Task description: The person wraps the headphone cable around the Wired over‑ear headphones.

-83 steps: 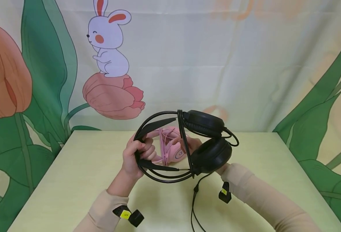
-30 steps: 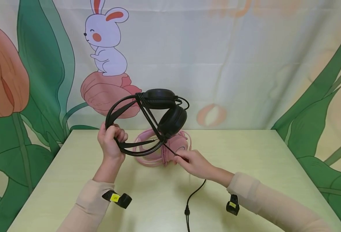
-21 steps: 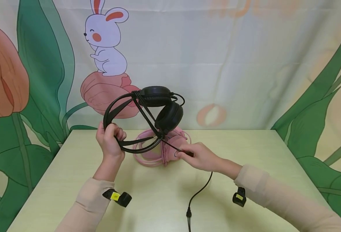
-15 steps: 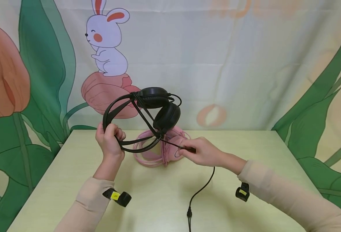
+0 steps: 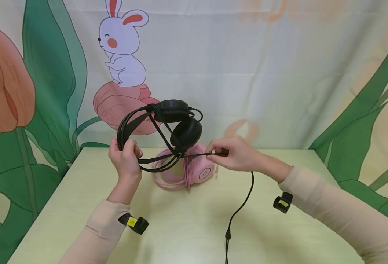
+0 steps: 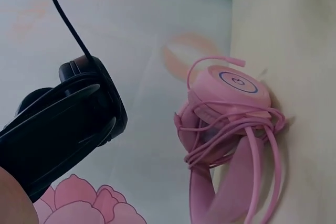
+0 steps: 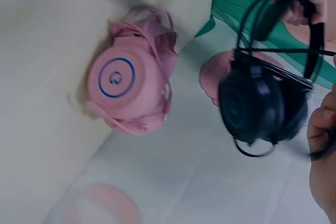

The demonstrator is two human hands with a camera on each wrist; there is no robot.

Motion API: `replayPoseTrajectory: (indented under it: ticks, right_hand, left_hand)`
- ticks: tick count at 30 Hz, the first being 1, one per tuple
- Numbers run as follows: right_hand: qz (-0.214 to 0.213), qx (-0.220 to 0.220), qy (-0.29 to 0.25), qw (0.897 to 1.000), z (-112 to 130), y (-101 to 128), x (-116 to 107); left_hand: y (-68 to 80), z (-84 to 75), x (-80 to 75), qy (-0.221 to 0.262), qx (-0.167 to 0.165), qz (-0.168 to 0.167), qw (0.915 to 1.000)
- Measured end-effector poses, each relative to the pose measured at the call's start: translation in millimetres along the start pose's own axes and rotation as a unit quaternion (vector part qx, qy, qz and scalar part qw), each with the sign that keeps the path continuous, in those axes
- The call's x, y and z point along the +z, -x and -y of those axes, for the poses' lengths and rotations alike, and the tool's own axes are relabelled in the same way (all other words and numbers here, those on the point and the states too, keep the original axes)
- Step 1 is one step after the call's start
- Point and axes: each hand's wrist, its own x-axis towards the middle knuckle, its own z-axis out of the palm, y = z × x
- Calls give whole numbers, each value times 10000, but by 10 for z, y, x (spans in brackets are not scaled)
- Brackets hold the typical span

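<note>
Black headphones (image 5: pixel 186 132) hang above the table, their headband gripped by my left hand (image 5: pixel 126 157). Black cable is wound round the band and ear cups. A stretch of this cable (image 5: pixel 198 154) runs nearly level from the lower ear cup to my right hand (image 5: pixel 238 156), which pinches it at a thicker dark piece partly hidden by the fingers. Below the right hand the cable hangs down to a splitter (image 5: pixel 227 234). Pink headphones (image 6: pixel 236 90), bound with their own pink cord, rest on the table behind and below the black pair; neither hand touches them.
The pale table (image 5: pixel 98 183) reaches back to a printed cloth backdrop (image 5: pixel 279 73) with a rabbit and tulips. A small black camera is strapped on each sleeve.
My right hand has come out from behind the ear cups and moved up and right with the cable, pulling it out straighter. The black headphones have shifted left in my left hand.
</note>
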Motion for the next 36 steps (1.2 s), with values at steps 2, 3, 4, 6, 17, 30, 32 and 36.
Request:
replayPoseTrajectory:
  ticks: [2,3,4,6,17,30,32,36]
  right_hand:
    - [-82,-144,59,9998,-2,-51,-57]
    - [-112,-209,107,9997,-3,-74,-79]
    - [-133,-263,142,9995,-4,-93,-97]
    - [-142,-294,167,9993,11,-131,-132]
    - [934,2448,-1285,9565,187,-254,-425]
    - [1825,2759,-1467,9322,242,-319,-690]
    - [1753,2569,-1043,9447,249,-318,-706]
    - [1548,2246,-466,9610,232,-306,-721]
  left_hand:
    - [-4,21,-13,-32,-100,-73,9999]
    - [-5,34,-22,-46,-152,-106,9998]
    - [-3,48,-31,-72,-189,-131,9997]
    - [0,77,-50,-213,-213,-160,9994]
    - [1,159,-127,-220,-367,-182,9989]
    - [49,160,-158,-858,-205,476,9950]
    - [65,161,-169,-859,-298,569,9942]
    - [91,155,-191,-861,-474,794,9920]
